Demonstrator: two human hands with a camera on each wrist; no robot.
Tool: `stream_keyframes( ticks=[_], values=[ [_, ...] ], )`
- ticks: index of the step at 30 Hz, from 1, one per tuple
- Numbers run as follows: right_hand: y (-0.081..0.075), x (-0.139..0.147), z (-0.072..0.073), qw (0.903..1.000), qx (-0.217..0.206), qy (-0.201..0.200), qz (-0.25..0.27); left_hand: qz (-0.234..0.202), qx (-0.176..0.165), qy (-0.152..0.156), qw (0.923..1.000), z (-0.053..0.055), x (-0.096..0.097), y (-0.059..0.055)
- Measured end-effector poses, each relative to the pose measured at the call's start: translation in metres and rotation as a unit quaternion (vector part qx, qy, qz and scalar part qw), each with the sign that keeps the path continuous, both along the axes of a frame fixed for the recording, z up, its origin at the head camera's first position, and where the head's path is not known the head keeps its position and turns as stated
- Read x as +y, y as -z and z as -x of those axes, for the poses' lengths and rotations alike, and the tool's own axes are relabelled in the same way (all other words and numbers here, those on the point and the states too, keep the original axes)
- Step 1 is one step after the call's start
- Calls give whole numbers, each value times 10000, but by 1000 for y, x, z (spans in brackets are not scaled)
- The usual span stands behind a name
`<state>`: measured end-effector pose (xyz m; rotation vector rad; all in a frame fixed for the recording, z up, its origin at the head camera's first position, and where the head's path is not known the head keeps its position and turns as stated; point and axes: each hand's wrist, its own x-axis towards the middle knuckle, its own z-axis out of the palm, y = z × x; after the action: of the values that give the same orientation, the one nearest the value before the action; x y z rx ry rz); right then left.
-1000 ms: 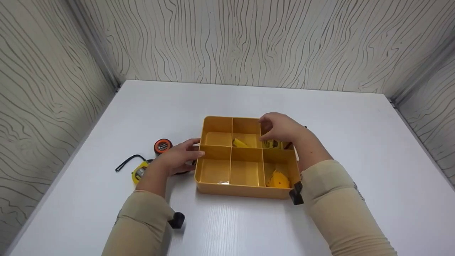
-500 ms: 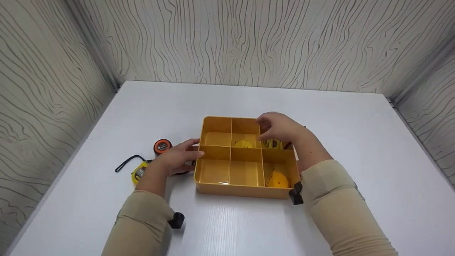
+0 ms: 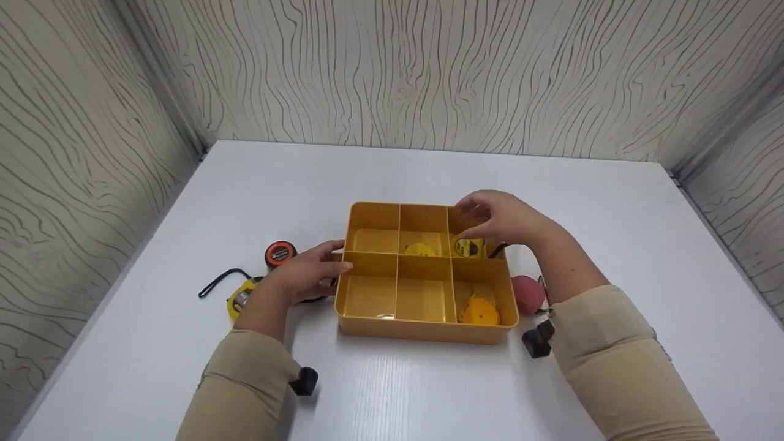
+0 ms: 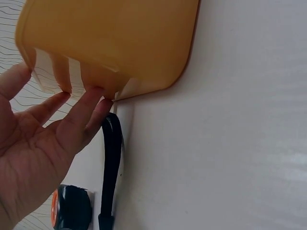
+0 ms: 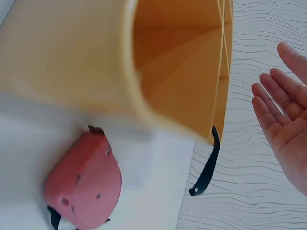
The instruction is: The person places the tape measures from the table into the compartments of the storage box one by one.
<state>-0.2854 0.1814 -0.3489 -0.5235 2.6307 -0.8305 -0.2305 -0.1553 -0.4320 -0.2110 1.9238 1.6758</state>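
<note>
Right hand (image 3: 508, 217) shifted right — relaxed fingers above box (image 3: 422, 331); left hand (image 3: 306, 269) — extended fingers touching its left wall.

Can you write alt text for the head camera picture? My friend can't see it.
A left hand touches the side of a yellow six-compartment box while a right hand hovers over its back right compartment. Three compartments hold yellow objects; a red object lies right of the box, tape measures left.
</note>
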Motion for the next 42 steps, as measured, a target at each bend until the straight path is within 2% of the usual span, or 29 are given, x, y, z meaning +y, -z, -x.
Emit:
stream_keyframes(
  ticks=[4, 9, 19, 31, 37, 42],
  values=[
    [0, 12, -2, 9999, 141, -35, 76, -75, -19, -23, 10000, -1, 0, -1],
    [0, 28, -6, 9996, 147, 111, 215, -239, -22, -28, 9997, -2, 0, -1],
    [4, 57, -20, 9983, 153, 298, 472, -216, 57, 28, 9997, -3, 0, -1],
    [24, 93, -36, 9955, 93, 864, 384, -147, 50, 23, 9999, -1, -1, 3],
    [38, 104, -43, 9952, 22, 946, 250, -250, 3, -21, 9997, -1, 0, 1],
    [52, 109, -46, 9956, -114, 933, -16, -164, -47, -43, 9998, -1, 0, 0]
  ],
)
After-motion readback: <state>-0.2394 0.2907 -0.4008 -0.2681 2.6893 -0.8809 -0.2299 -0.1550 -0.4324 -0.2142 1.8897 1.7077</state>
